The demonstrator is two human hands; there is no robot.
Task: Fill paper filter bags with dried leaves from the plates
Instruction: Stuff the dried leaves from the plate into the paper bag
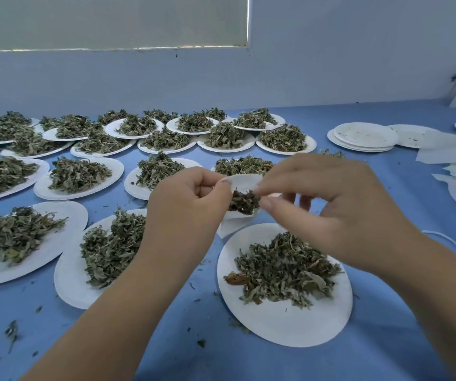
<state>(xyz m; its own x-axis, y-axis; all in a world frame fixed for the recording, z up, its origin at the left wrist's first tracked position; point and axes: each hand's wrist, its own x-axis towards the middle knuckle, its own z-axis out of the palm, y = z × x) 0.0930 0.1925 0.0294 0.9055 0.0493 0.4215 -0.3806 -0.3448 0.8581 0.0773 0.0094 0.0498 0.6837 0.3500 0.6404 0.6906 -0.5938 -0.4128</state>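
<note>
A white paper filter bag (244, 182) hangs open in the air above the nearest plate (284, 323). My left hand (185, 204) pinches its left rim. My right hand (328, 204) pinches the right rim, fingers curled. A clump of dried leaves (244, 202) sits in the bag's mouth between my fingertips. The nearest plate below holds a loose pile of green dried leaves (284, 270) with one brown piece (236, 278) at its left edge.
Several white plates heaped with dried leaves (78, 174) cover the blue table to the left and back. A stack of bare plates (364, 136) stands at back right. Loose paper filter bags (452, 152) lie at the right edge. Leaf crumbs dot the blue cloth.
</note>
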